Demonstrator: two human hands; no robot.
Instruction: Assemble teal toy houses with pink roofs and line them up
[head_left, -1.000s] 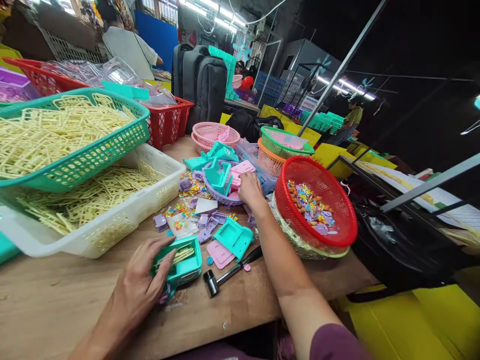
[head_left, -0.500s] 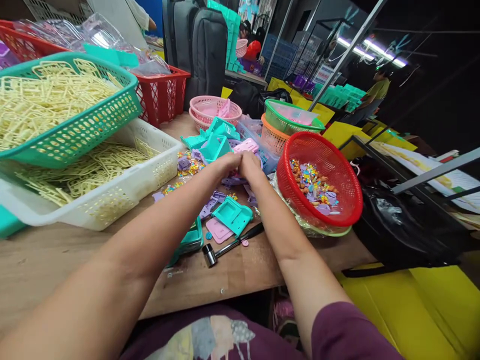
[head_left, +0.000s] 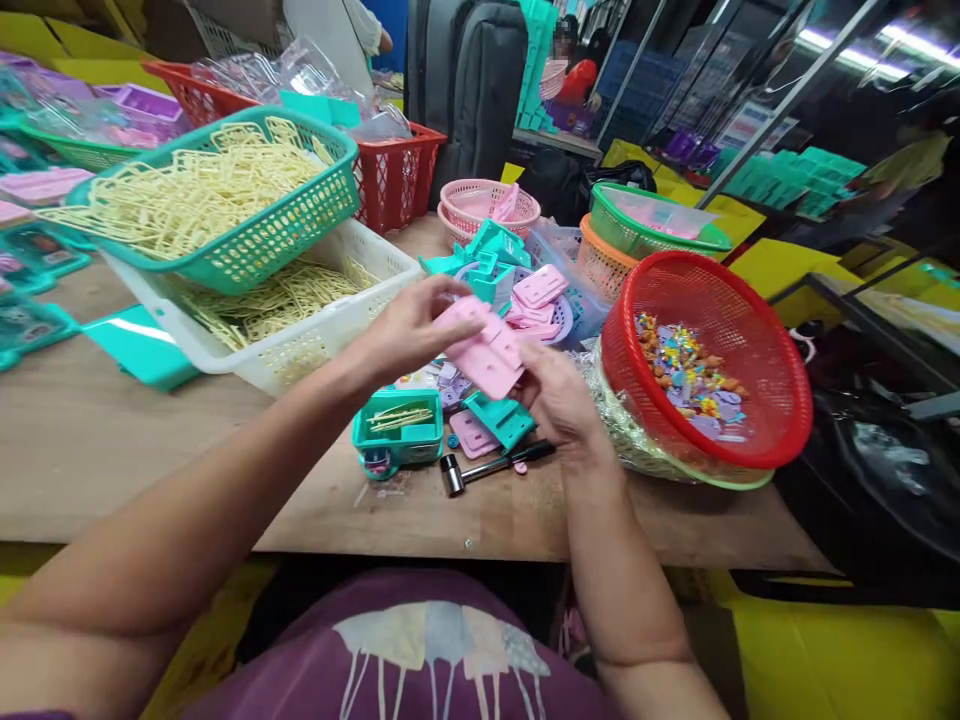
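Between my two hands a pink plastic panel [head_left: 484, 350] with slots and holes is held tilted above the table. My left hand [head_left: 416, 325] grips its upper left edge, thumb on the face. The fingers of my right hand [head_left: 559, 395] close on its right edge. Below it lie a turquoise plastic part [head_left: 504, 420], another pink piece [head_left: 472, 436] and a small hammer [head_left: 491, 468] with a black handle. To the left stands a turquoise box [head_left: 397, 430] with pale sticks in it. More pink panels [head_left: 541, 290] lie in a lilac basket just beyond my hands.
On the left, a turquoise basket [head_left: 300, 240] of pale yellow strips rests on a white crate [head_left: 330, 335]. To the right, a tilted red basket [head_left: 780, 370] holds small colourful parts. Pink baskets [head_left: 480, 190] and a dark backpack [head_left: 487, 90] stand behind. A person [head_left: 574, 75] is far back.
My hands have come back from the pile with the pink panel, now held nearer and apart. The view has turned left, showing more of the table's left side and the turquoise box.
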